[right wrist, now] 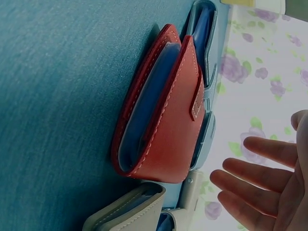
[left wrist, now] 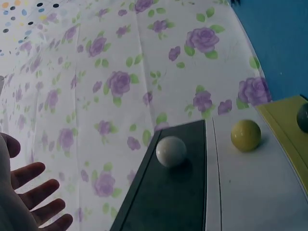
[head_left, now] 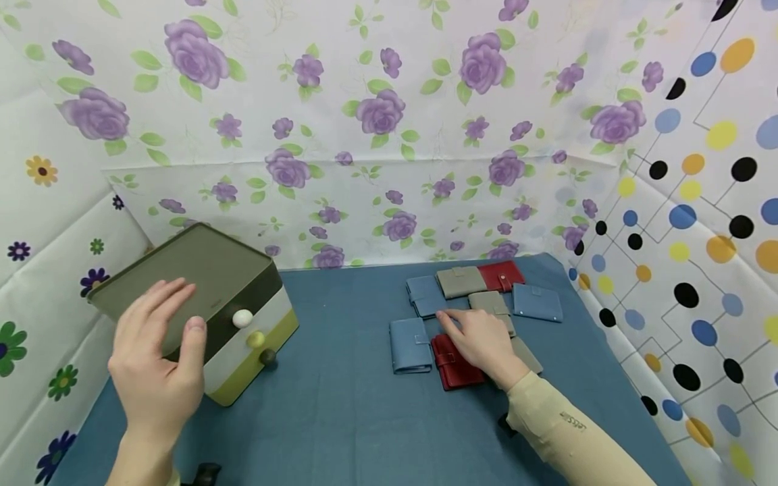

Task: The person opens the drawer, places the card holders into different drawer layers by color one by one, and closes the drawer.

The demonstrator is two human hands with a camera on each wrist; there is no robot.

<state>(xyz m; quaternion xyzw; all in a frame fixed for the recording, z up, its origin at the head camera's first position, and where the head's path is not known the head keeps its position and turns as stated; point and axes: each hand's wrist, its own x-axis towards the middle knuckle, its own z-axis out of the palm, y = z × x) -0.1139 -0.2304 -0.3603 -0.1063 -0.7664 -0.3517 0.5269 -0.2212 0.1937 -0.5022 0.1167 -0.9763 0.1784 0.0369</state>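
My right hand [head_left: 483,341] hovers over a group of small snap-strap card holders, its fingers extended with nothing held. Under it lies a red card holder [head_left: 458,368], partly hidden; the right wrist view shows its clear sleeves between the red covers [right wrist: 168,130]. To its left is a blue card holder [head_left: 408,344], and a grey one [head_left: 525,354] lies to its right. My left hand [head_left: 154,364] is raised, fingers spread, in front of a box with drawers [head_left: 200,270], apart from its knobs. The left wrist view shows a white knob [left wrist: 171,151] and a yellow knob [left wrist: 246,135].
Further back lie more card holders: blue [head_left: 425,293], grey [head_left: 458,282], red [head_left: 503,275] and another blue one [head_left: 537,302]. A dark knob [head_left: 267,358] marks the box's lowest drawer. Blue cloth [head_left: 340,398] covers the table; a flowered sheet [head_left: 340,135] hangs behind.
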